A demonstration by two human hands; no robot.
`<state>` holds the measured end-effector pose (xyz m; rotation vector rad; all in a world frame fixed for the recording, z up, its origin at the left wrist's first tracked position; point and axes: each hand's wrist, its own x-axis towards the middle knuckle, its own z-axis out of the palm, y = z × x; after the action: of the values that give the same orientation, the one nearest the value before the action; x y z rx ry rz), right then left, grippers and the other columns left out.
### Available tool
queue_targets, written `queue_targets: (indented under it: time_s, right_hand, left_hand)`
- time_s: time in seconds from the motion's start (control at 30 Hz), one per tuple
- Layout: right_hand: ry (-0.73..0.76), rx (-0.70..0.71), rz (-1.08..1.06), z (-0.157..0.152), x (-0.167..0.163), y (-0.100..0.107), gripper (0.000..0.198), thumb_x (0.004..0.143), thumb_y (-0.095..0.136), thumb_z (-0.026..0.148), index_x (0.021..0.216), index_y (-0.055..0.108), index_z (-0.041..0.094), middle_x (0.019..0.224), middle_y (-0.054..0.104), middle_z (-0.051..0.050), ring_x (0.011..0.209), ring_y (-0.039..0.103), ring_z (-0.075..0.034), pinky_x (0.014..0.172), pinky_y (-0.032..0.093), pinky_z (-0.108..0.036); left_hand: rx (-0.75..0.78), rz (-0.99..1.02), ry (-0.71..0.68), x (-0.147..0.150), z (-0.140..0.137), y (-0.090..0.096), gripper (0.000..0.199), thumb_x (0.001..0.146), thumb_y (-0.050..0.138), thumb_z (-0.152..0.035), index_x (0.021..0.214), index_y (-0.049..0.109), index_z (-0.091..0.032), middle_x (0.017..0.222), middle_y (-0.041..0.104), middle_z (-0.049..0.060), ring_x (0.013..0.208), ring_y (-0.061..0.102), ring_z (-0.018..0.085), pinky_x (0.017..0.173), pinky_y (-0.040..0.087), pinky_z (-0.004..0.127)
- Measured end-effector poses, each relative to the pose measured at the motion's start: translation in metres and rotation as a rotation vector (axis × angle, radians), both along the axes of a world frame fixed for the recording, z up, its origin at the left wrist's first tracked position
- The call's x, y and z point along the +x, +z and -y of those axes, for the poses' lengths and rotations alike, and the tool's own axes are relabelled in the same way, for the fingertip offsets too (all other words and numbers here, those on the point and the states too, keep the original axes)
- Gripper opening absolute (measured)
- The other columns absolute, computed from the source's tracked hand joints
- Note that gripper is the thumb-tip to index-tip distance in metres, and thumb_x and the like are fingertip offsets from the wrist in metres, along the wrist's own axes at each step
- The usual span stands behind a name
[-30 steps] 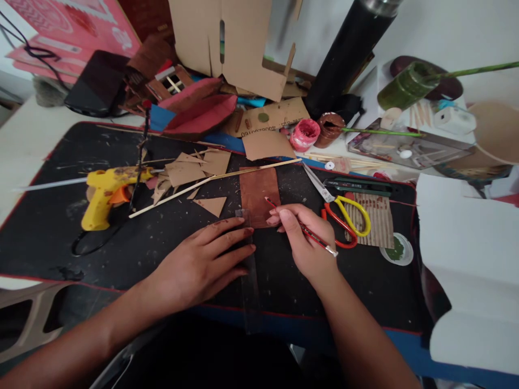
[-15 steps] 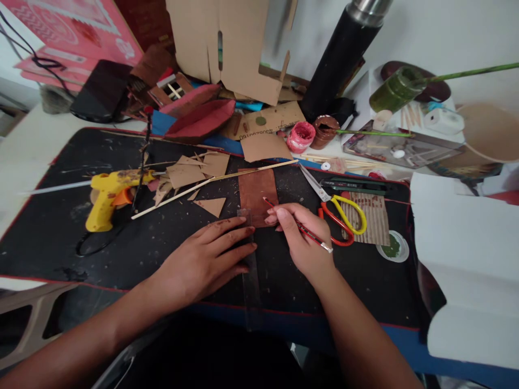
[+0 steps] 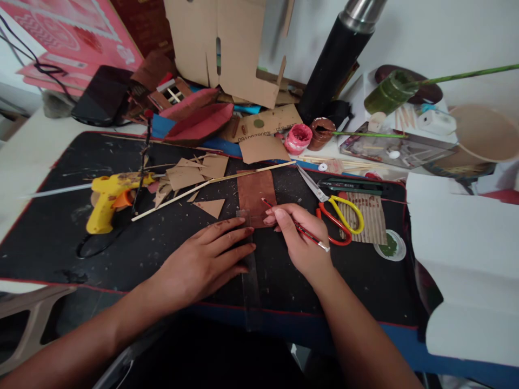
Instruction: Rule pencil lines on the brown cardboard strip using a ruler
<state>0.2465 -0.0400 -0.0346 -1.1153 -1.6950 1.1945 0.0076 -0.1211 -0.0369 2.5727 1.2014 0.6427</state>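
My left hand point(image 3: 206, 254) lies flat with its fingers stretched out, the fingertips resting on a clear ruler point(image 3: 250, 281). The ruler's far end overlaps the lower left part of a brown painted piece of cardboard point(image 3: 255, 189) on the black mat point(image 3: 316, 292). In my right hand point(image 3: 304, 232) is a red and black pencil point(image 3: 308, 233), pinched between thumb and fingers. Its tip is over the brown piece, but whether it touches I cannot tell. A thin wooden stick point(image 3: 211, 182) crosses the far edge of that piece.
Scissors point(image 3: 332, 216), a cutter knife point(image 3: 352, 186) and a corrugated piece point(image 3: 367, 221) lie to the right, beside a lid of green paint point(image 3: 391, 246). A yellow glue gun point(image 3: 104, 200) and cardboard scraps point(image 3: 184, 175) are at left. Paint jars point(image 3: 299, 139) and a black flask point(image 3: 336, 59) stand behind.
Both hands, the ruler and the pencil look almost unmoved. The whole view has shifted very slightly.
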Motion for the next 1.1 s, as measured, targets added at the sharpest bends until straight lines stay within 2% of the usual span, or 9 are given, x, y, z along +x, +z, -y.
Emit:
queue_targets:
  time_s: [0.17, 1.1]
  right_hand:
    - [0.002, -0.003, 0.014, 0.0001, 0.001, -0.0009, 0.026, 0.114, 0.062, 0.038, 0.105, 0.081, 0.025, 0.094, 0.086, -0.004, 0.088, 0.083, -0.021, 0.083, 0.068, -0.036]
    - [0.018, 0.02, 0.0, -0.0004, 0.002, -0.0006, 0.021, 0.114, 0.062, 0.032, 0.106, 0.08, 0.023, 0.099, 0.087, -0.004, 0.09, 0.083, -0.02, 0.083, 0.065, -0.034]
  left_hand:
    - [-0.022, 0.016, 0.007, 0.0, 0.0005, 0.0001, 0.035, 0.109, 0.07, -0.028, 0.143, 0.072, -0.019, 0.153, 0.072, 0.012, 0.155, 0.057, 0.032, 0.125, 0.056, 0.05]
    - [0.016, 0.008, 0.014, 0.001, 0.0001, -0.0001, 0.031, 0.112, 0.065, -0.028, 0.139, 0.072, -0.015, 0.153, 0.071, 0.015, 0.155, 0.057, 0.035, 0.12, 0.06, 0.053]
